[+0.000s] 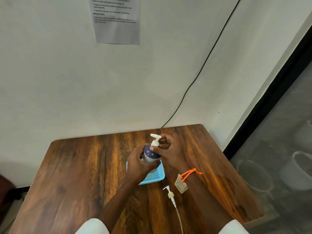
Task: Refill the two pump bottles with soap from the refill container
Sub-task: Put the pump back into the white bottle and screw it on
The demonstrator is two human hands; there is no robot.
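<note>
Standing upright in a blue mesh tray [156,178] near the middle of the wooden worktop [76,174], a pump bottle [151,155] with a dark blue shoulder is gripped by both hands. The left hand [137,163] is reached in from seven o'clock, its fingers curled round the bottle's body. The right hand [170,152] is brought in from four o'clock, bent at the wrist, and the white pump head [155,140] is pinched at its collar between thumb and curled fingers; whether the collar is fully seated cannot be told. An orange cord [190,173] with a small tag [180,184] is worn on the right wrist. At five o'clock from the tray, a second pump head [169,194] with its long clear tube [179,218] is laid flat on the worktop, apart from the tray. A printed sheet [117,19] is fixed to the wall at twelve o'clock, and a black cable [205,65] is run down the wall.
</note>
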